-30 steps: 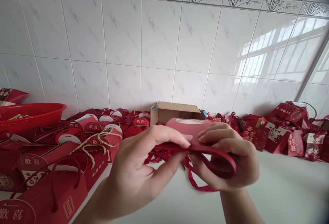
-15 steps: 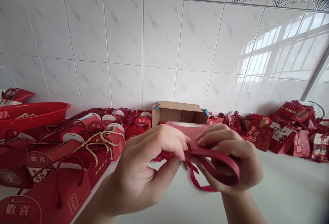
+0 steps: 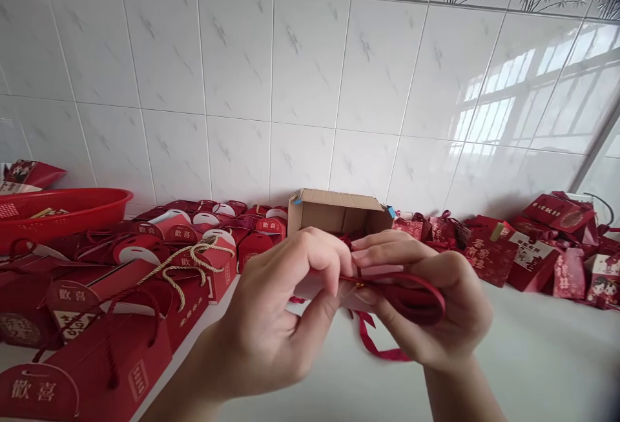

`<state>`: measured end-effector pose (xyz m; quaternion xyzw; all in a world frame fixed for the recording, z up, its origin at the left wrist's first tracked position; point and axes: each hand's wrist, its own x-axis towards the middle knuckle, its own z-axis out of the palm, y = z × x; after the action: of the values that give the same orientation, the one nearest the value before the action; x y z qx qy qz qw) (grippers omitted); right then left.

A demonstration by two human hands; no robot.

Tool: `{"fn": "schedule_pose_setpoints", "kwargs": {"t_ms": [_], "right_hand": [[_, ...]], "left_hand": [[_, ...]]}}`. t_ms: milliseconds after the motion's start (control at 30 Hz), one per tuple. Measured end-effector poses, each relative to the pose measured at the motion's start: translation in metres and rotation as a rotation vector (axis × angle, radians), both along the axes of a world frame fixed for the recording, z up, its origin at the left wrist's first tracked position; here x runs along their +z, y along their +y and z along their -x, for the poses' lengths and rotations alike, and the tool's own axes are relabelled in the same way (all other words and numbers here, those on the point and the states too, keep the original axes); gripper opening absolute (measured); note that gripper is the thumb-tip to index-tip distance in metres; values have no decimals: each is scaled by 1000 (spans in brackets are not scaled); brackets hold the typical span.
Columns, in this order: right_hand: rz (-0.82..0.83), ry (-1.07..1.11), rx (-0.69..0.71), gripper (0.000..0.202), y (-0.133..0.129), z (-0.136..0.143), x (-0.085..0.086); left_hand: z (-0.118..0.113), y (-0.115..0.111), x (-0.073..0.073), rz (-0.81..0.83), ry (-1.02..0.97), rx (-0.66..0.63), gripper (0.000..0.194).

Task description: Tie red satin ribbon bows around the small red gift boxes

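Note:
My left hand (image 3: pixel 281 312) is closed, its thumb and fingertips pinching near the edge of a red paper gift box, which is mostly hidden behind both hands. My right hand (image 3: pixel 445 312) meets it fingertip to fingertip, thumb below and fingers above, gripping a flat red ribbon (image 3: pixel 431 293) that bends in a loop inside the palm. A tiny gold-coloured bit shows by the right thumb tip. Below the hands a loose red ribbon end (image 3: pixel 372 344) hangs over the white tabletop (image 3: pixel 339 390).
Red gift boxes (image 3: pixel 111 357) with cord handles crowd the left side, below a red plastic basket (image 3: pixel 97 205). An open cardboard box (image 3: pixel 334 201) stands behind my hands. More red boxes (image 3: pixel 494 254) are heaped at the right, along the tiled wall (image 3: pixel 300 73).
The red box has tipped so its top with the pale oval window no longer shows. My right fingers have moved left, nearer the left fingertips, and the ribbon loop looks flatter.

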<state>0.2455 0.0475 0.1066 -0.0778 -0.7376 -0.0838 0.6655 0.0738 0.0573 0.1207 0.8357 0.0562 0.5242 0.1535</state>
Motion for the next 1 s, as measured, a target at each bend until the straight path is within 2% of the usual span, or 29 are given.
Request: {"fn": "schedule_pose_setpoints", "kwargs": {"t_ms": [167,400,567,733,867,1000], "right_hand": [[-18,13,1,34,-1,0,0],[-22,-2,15,34,-2,0,0],[-24,1,33,32,0,1,-2],[-2,33,45,30,2,3,-2],[30,80,56,31,2,6,-2],[106,143,72,31,4,10,-4]], "left_hand": [[-1,-2,1,-52,-27,23,27],[0,-3,3,-25,-23,35,25],[1,-8,5,86,5,51,29],[0,-10,5,196,-37,2,20],[0,-7,3,140,-68,12,24],[-1,-3,2,71,-73,131,25]]}}
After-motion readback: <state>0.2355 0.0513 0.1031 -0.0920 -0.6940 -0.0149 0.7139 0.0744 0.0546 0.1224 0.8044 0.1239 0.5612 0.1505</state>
